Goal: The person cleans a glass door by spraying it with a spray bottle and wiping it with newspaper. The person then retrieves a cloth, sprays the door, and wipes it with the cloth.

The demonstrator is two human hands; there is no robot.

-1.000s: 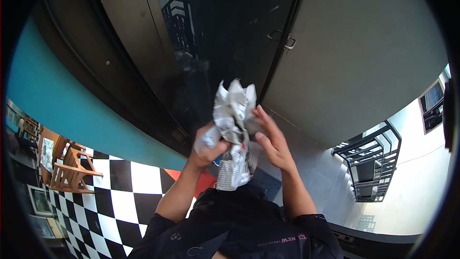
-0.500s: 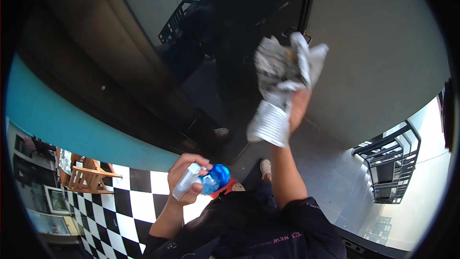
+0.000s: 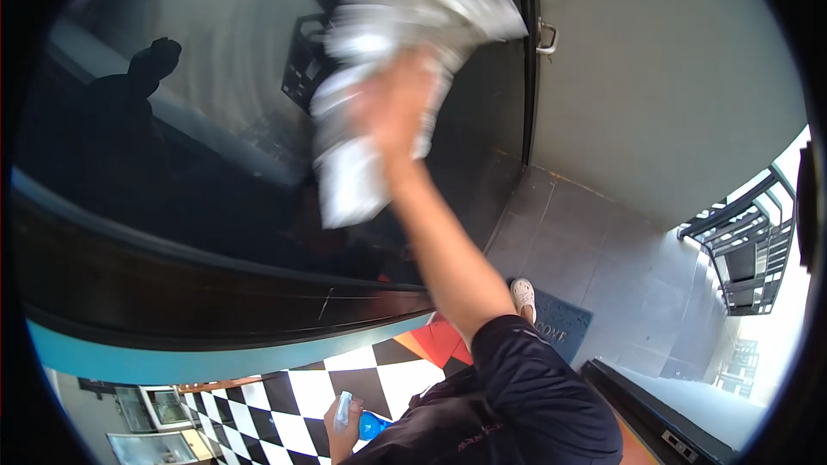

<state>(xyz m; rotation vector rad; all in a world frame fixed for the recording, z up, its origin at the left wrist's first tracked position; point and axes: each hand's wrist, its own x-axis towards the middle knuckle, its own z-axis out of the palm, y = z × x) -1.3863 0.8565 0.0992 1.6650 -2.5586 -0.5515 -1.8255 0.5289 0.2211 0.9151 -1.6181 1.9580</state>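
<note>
My right hand (image 3: pixel 398 108) is reached up and out against the dark glass panel (image 3: pixel 250 164), pressed over a crumpled sheet of newspaper (image 3: pixel 383 21). Both the hand and the paper are smeared by motion, and the paper sticks out on several sides of the fingers. Low near my body, my left hand (image 3: pixel 340 441) is closed around a spray bottle with blue liquid (image 3: pixel 372 426) and a pale sprayer head. My dark sleeve hides part of the bottle.
A door handle (image 3: pixel 548 37) sits on the frame beside a grey wall (image 3: pixel 663 77). Underfoot are a doormat (image 3: pixel 564 327), grey tiles (image 3: pixel 603 245) and a black-and-white checkered floor (image 3: pixel 301 392). A black metal railing (image 3: pixel 749 250) stands at the right.
My right hand has moved up and left with the newspaper, onto the glass. My left hand has dropped lower with the spray bottle. The view has turned left.
</note>
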